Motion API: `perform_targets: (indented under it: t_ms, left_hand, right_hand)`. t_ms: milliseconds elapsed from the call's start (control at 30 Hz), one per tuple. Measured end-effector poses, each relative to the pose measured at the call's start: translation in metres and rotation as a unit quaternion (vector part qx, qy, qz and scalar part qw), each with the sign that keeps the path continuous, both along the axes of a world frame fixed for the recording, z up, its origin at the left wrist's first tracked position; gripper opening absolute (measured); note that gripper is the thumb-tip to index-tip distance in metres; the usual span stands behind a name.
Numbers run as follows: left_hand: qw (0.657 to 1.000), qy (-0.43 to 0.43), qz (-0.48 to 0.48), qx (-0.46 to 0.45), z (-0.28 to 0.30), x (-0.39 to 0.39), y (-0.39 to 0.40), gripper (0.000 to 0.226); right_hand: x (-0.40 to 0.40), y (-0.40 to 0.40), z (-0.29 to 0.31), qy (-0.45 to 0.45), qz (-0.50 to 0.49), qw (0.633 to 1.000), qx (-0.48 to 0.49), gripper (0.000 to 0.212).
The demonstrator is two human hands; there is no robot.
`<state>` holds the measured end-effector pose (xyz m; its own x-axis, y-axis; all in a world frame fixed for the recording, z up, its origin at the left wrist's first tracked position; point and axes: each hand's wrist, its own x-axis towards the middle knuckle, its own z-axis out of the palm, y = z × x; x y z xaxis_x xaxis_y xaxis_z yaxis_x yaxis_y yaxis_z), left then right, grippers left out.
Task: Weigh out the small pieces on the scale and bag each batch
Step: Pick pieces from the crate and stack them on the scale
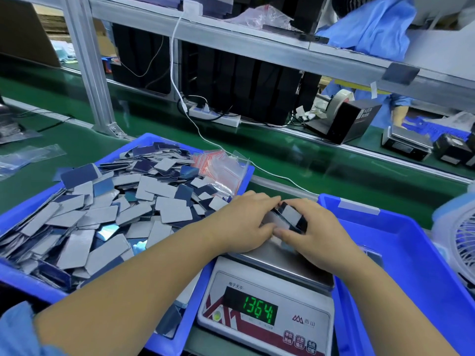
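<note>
Pieces (288, 217), a small stack on the scale (267, 299) pan, are pinched between my left hand (246, 222) and right hand (308, 232); display lit. I judge this batch weighed but unbagged: bags (221, 165) lie untouched in the left bin (15, 217), heaped with loose pieces. Much remains.

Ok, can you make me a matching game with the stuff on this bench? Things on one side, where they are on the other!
Things:
1. stack of small pieces
2. zip bags
3. tape dispenser
4. scale

Places:
A. at the far corner of the left blue bin
B. between the two blue bins
C. held between both hands over the scale's pan
D. across the green belt, under the shelf

Pairs: 1-C, 2-A, 3-D, 4-B
</note>
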<state>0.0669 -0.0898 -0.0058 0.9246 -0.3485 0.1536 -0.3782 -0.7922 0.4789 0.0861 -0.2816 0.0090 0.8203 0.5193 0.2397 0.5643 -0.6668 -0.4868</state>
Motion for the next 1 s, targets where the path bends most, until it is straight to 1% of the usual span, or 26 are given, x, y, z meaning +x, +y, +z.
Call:
perform_targets:
  t_ms: [167,200,267,333,400,467,500,633,767,833,900,1000]
  left_hand:
    - [0.999,-0.013,0.011,0.050,-0.002,-0.002,-0.008,0.056]
    - [0.999,-0.016,0.013,0.039,-0.003,-0.001,-0.008,0.058]
    - [0.999,-0.023,0.012,-0.025,-0.002,-0.001,-0.007,0.061]
    - [0.996,-0.022,0.012,-0.080,0.000,0.000,-0.003,0.054]
    - [0.997,-0.016,0.010,-0.072,0.001,0.002,0.002,0.044]
    - [0.998,-0.008,0.006,-0.057,0.000,0.002,0.004,0.036]
    - [0.999,-0.006,0.002,-0.054,0.000,0.002,0.004,0.036]
    - [0.999,0.002,-0.014,-0.030,0.000,-0.003,-0.001,0.051]
    - [0.999,-0.009,-0.011,0.032,0.000,-0.005,-0.006,0.059]
    - [0.999,-0.009,-0.009,0.047,0.000,-0.005,-0.006,0.056]
    - [0.999,-0.003,-0.007,0.049,0.001,-0.006,-0.007,0.053]
    - [0.999,0.001,-0.004,0.047,0.001,-0.006,-0.006,0.053]
  right_hand:
    - [0.005,-0.002,-0.006,0.005,-0.027,1.000,0.013,0.036]
    - [0.004,-0.002,-0.007,0.009,-0.038,0.999,0.033,0.034]
    - [0.003,-0.001,-0.008,0.024,-0.050,0.995,0.087,0.033]
    - [0.002,0.000,-0.007,0.048,-0.047,0.990,0.126,0.038]
    - [0.002,0.002,-0.007,0.059,-0.049,0.991,0.110,0.039]
    - [0.002,0.003,-0.007,0.038,-0.045,0.996,0.070,0.037]
    - [0.003,0.002,-0.005,0.024,-0.044,0.997,0.067,0.035]
    - [0.003,-0.004,0.003,-0.028,-0.065,0.990,0.122,0.021]
    - [0.002,-0.012,0.011,-0.045,-0.024,0.993,0.103,0.030]
    - [0.003,-0.020,0.015,-0.037,-0.004,0.995,0.088,0.036]
    - [0.005,-0.030,0.018,-0.010,-0.006,0.999,0.052,0.044]
    - [0.007,-0.039,0.017,0.082,-0.019,0.996,0.003,0.041]
